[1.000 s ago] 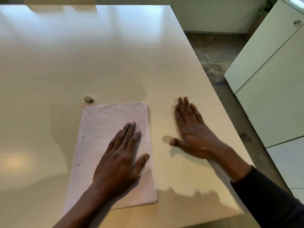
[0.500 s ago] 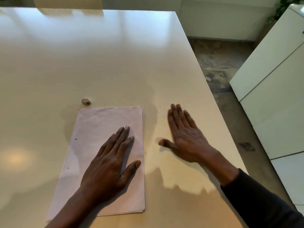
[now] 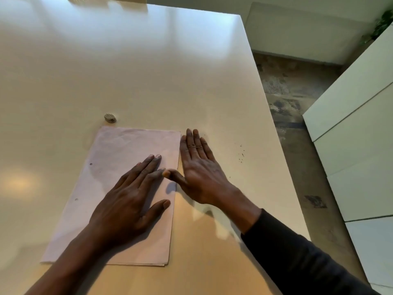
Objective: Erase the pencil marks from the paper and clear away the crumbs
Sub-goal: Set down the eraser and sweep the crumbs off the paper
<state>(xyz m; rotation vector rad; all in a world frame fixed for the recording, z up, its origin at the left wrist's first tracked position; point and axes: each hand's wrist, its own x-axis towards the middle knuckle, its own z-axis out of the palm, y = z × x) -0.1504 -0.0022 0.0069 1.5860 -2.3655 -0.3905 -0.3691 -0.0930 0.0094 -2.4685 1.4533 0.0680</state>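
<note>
Paper [image 3: 127,150] is lying flat on the table [image 3: 148,71], left hand [image 3: 127,201] pressing on it, fingers straight. Right hand [image 3: 200,169] is resting flat right beside the paper's right edge, holding nothing. Crumbs [image 3: 241,154] are sitting further right of the paper, and the eraser [image 3: 110,118] is sitting just past its far left corner.

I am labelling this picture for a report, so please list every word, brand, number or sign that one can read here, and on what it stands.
There are none to read.
The paper shows only creases and two small holes, no writing.
The eraser bears dark stripes, not letters.
The table and the white cabinets carry no label.
</note>
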